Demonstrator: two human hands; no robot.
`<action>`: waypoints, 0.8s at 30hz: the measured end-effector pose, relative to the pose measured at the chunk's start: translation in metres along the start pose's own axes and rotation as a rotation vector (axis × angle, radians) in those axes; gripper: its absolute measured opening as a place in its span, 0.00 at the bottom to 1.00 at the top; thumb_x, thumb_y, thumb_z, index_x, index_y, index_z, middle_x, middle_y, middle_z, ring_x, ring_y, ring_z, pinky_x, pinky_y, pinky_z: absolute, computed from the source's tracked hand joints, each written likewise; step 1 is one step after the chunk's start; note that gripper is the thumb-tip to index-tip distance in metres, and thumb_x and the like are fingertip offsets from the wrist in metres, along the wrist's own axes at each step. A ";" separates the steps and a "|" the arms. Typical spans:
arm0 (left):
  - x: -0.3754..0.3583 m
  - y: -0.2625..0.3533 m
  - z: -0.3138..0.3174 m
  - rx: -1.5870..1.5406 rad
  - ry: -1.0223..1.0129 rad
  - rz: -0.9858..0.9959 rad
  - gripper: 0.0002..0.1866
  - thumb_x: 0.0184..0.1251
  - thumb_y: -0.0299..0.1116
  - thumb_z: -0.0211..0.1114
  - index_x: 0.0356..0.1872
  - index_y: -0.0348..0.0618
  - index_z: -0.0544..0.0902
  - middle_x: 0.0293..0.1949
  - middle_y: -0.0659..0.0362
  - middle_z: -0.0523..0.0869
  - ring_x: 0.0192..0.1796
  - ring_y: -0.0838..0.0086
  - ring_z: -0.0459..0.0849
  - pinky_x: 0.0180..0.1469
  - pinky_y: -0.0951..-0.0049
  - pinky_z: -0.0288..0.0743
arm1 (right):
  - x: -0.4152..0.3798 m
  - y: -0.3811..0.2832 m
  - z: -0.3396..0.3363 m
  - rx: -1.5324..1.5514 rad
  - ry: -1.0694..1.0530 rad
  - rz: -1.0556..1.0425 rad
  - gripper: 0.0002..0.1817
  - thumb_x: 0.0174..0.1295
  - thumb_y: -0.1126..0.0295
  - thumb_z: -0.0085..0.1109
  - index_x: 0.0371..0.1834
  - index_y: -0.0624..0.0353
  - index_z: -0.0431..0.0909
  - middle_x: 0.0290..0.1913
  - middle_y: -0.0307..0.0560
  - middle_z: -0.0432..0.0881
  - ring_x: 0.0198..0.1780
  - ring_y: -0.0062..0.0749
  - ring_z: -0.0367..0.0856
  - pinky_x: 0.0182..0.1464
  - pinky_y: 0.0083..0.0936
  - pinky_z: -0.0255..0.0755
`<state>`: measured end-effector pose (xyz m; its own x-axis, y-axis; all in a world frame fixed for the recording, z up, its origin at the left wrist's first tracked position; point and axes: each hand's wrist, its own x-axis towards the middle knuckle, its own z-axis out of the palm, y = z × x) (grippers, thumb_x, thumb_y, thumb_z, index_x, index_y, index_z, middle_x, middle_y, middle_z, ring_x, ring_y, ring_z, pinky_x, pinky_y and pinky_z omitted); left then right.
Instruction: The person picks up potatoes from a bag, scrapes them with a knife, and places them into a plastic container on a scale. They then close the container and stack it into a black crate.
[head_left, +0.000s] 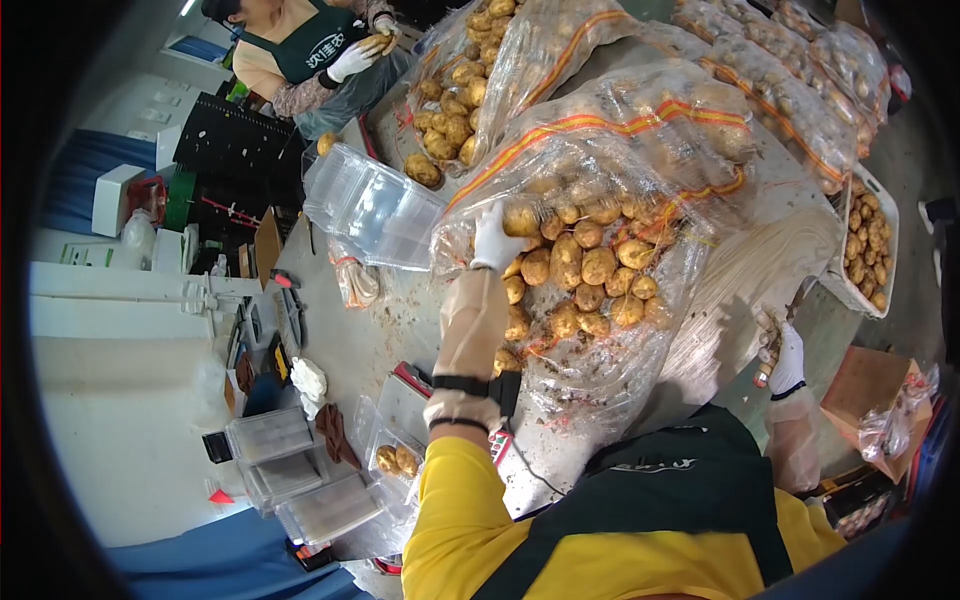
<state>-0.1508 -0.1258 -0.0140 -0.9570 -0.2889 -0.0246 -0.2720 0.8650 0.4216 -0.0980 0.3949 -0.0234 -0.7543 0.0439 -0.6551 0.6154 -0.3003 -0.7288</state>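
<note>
A: Potatoes (600,266): place, bearing?
B: Clear bag (620,128), on tabletop (400,335); mouth toward the wearer (465,500). Central oval potato (567,262), long axis running away from wearer.
A: Lettering?
B: White characters, co-worker's green apron (308,42); wearer's apron (650,490) lettering too small to read.
A: Finish?
B: Tan-yellow skins, soil-flecked; bag banded red and yellow.
A: Grip?
B: Left hand (493,240) at the potatoes, closure cannot be told; right hand (786,352) clamped round a handled tool (763,376).
</note>
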 end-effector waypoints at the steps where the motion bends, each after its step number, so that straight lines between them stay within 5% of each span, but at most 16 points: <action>1: -0.010 0.001 -0.003 -0.329 -0.071 0.006 0.41 0.40 0.30 0.78 0.61 0.40 0.69 0.60 0.48 0.73 0.65 0.57 0.68 0.67 0.60 0.65 | 0.002 0.002 -0.002 0.020 -0.008 -0.007 0.20 0.73 0.63 0.40 0.61 0.60 0.72 0.47 0.43 0.82 0.25 0.15 0.69 0.22 0.12 0.61; 3: -0.040 -0.004 -0.005 -0.990 -0.207 -0.013 0.39 0.41 0.25 0.78 0.60 0.41 0.70 0.57 0.54 0.76 0.62 0.66 0.73 0.64 0.64 0.69 | 0.009 0.010 -0.006 0.045 -0.029 -0.001 0.20 0.72 0.63 0.41 0.61 0.60 0.73 0.47 0.43 0.82 0.25 0.15 0.69 0.21 0.12 0.61; 5: -0.066 0.000 0.005 -0.983 -0.141 0.085 0.39 0.44 0.24 0.78 0.62 0.42 0.70 0.56 0.58 0.77 0.58 0.71 0.75 0.62 0.69 0.70 | 0.013 0.016 -0.002 0.021 -0.032 0.019 0.20 0.72 0.61 0.42 0.61 0.59 0.73 0.46 0.42 0.82 0.25 0.15 0.69 0.19 0.12 0.60; 7: -0.093 0.013 0.030 -0.812 -0.062 -0.071 0.40 0.46 0.26 0.77 0.65 0.41 0.68 0.58 0.58 0.76 0.60 0.72 0.74 0.62 0.70 0.70 | -0.002 0.007 0.020 -0.017 -0.095 0.040 0.21 0.73 0.60 0.40 0.61 0.61 0.71 0.46 0.40 0.82 0.26 0.14 0.69 0.19 0.11 0.59; 9: -0.112 0.007 0.059 -0.699 -0.088 0.066 0.40 0.51 0.26 0.75 0.67 0.42 0.66 0.58 0.58 0.76 0.58 0.73 0.75 0.61 0.73 0.70 | -0.001 0.009 0.036 -0.026 -0.069 0.051 0.21 0.73 0.60 0.42 0.60 0.61 0.72 0.41 0.39 0.82 0.25 0.14 0.69 0.20 0.11 0.60; 10: -0.121 0.028 0.040 -1.005 -0.186 -0.073 0.33 0.56 0.26 0.71 0.65 0.42 0.69 0.56 0.58 0.79 0.54 0.73 0.77 0.59 0.74 0.71 | -0.008 0.005 0.047 -0.042 -0.086 0.053 0.21 0.72 0.60 0.43 0.60 0.60 0.73 0.40 0.38 0.82 0.25 0.13 0.69 0.20 0.11 0.60; 13: -0.107 0.004 0.037 -0.972 -0.167 -0.158 0.22 0.63 0.22 0.64 0.59 0.35 0.74 0.54 0.58 0.81 0.54 0.75 0.78 0.58 0.76 0.71 | -0.006 0.007 0.045 -0.015 -0.123 0.068 0.19 0.72 0.61 0.44 0.59 0.57 0.74 0.43 0.43 0.82 0.22 0.17 0.69 0.16 0.13 0.60; 15: -0.081 -0.063 0.070 -0.498 0.133 -0.102 0.15 0.63 0.28 0.60 0.50 0.38 0.81 0.44 0.47 0.86 0.48 0.62 0.84 0.54 0.69 0.74 | -0.010 0.004 0.045 -0.008 -0.126 0.058 0.19 0.72 0.61 0.45 0.59 0.58 0.74 0.42 0.42 0.82 0.22 0.17 0.69 0.16 0.13 0.60; 19: -0.052 -0.084 0.058 -0.156 0.157 -0.174 0.23 0.57 0.31 0.63 0.56 0.40 0.77 0.49 0.41 0.82 0.52 0.53 0.81 0.55 0.62 0.74 | -0.007 0.005 0.028 -0.032 -0.076 0.048 0.20 0.72 0.60 0.43 0.60 0.58 0.73 0.42 0.40 0.81 0.24 0.15 0.69 0.18 0.12 0.61; 24: 0.021 -0.060 0.039 -0.290 0.215 -0.040 0.36 0.56 0.26 0.60 0.70 0.42 0.61 0.54 0.38 0.78 0.56 0.44 0.76 0.59 0.58 0.70 | -0.007 0.013 0.013 -0.044 -0.008 0.061 0.20 0.72 0.60 0.44 0.59 0.59 0.73 0.41 0.40 0.81 0.25 0.15 0.69 0.19 0.13 0.62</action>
<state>-0.1586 -0.1678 -0.0751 -0.8949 -0.4264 0.1320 -0.2395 0.7082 0.6642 -0.0880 0.3785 -0.0257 -0.7167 0.0187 -0.6972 0.6698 -0.2597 -0.6956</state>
